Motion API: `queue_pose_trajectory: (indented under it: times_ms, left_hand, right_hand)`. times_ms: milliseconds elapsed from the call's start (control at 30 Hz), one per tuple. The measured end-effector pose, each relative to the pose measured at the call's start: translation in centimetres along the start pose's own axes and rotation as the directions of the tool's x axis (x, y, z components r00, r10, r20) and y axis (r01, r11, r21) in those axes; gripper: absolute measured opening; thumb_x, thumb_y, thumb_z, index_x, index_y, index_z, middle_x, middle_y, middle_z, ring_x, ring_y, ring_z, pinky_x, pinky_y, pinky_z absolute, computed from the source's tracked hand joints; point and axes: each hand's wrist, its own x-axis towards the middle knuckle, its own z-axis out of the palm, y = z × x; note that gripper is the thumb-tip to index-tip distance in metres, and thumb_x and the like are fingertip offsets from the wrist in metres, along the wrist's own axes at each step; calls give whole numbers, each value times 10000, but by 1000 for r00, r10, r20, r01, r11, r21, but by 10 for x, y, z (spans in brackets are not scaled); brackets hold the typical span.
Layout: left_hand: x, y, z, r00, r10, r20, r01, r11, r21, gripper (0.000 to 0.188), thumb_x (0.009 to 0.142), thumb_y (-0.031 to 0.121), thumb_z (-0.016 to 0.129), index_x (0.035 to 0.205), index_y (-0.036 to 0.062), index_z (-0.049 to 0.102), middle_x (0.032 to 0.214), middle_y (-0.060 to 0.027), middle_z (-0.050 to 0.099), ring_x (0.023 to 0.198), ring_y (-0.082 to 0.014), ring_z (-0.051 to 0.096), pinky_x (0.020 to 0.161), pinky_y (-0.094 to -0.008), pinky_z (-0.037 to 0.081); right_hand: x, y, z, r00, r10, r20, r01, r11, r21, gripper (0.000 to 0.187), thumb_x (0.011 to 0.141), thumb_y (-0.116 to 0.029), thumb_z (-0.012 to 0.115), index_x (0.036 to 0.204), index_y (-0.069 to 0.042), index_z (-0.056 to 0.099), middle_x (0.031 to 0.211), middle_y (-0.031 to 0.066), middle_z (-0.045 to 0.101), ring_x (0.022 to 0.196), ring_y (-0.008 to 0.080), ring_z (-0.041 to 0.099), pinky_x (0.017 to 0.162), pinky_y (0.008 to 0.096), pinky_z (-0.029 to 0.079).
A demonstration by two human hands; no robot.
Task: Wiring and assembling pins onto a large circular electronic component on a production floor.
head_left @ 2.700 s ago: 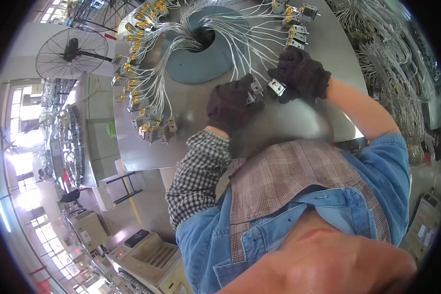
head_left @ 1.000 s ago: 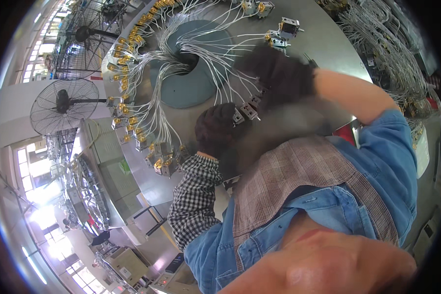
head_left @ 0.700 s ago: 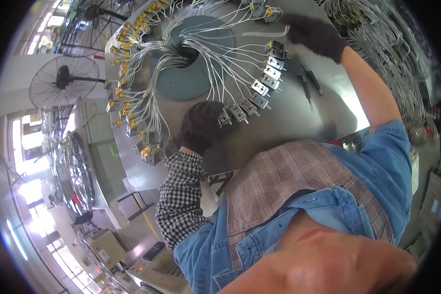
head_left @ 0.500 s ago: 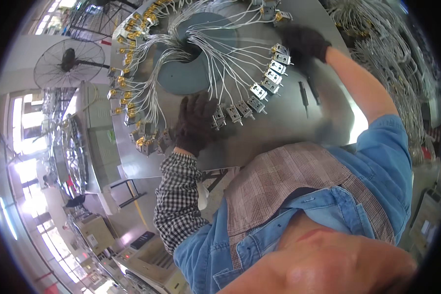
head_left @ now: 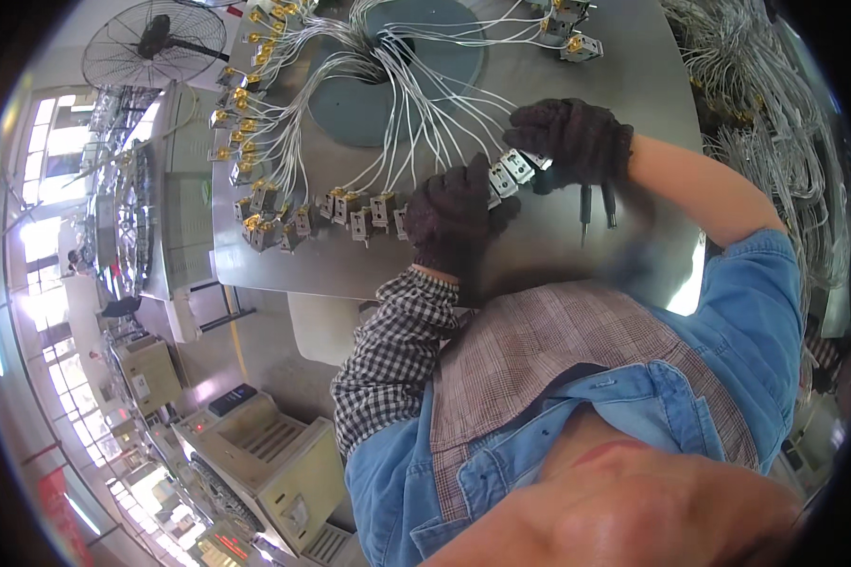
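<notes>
Both my hands wear dark knitted gloves and meet on a curved row of small silvery metal connector blocks point(head_left: 514, 167) with white cables attached. My left hand point(head_left: 452, 213) covers the near part of the row, its fingers bent over the blocks and its thumb to the right. My right hand point(head_left: 572, 137) curls round the row's right end. A few blocks show in the gap between the hands; those under the gloves are hidden. More blocks with gold-coloured fittings point(head_left: 381, 210) lie just left of my left hand.
White cables point(head_left: 402, 104) fan out from a hole in a grey disc point(head_left: 345, 118) on the metal table point(head_left: 350, 269). Two dark slim tools point(head_left: 586, 213) lie right of the row. More blocks point(head_left: 577, 45) sit at the far right. Bundled cables point(head_left: 766, 142) hang beyond the right edge.
My left hand has moved right onto the row of blocks. My right hand has come nearer and closed round the row's end. The whole view has shifted.
</notes>
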Motion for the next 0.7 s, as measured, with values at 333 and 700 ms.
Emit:
queue_pose_trajectory:
  times_ms: [333,700]
  left_hand:
    - [1,-17,-2,1000,-2,29,2,1000,-19,722,734,515,680,1307,117,494,952,-132,643,870,-311,630,747,-449,497]
    - [1,-9,-9,997,-9,-76,10,1000,10,673,694,496,711,1232,131,537,931,-118,634,860,-315,625,730,-450,494]
  right_hand:
    - [15,33,-19,766,-519,-379,253,785,-565,658,750,-295,691,1293,2,470,1257,126,525,1185,291,496,921,393,495]
    - [23,10,3,679,-683,-270,150,489,-859,473,828,-298,559,1190,5,529,838,171,590,784,254,605,679,371,544]
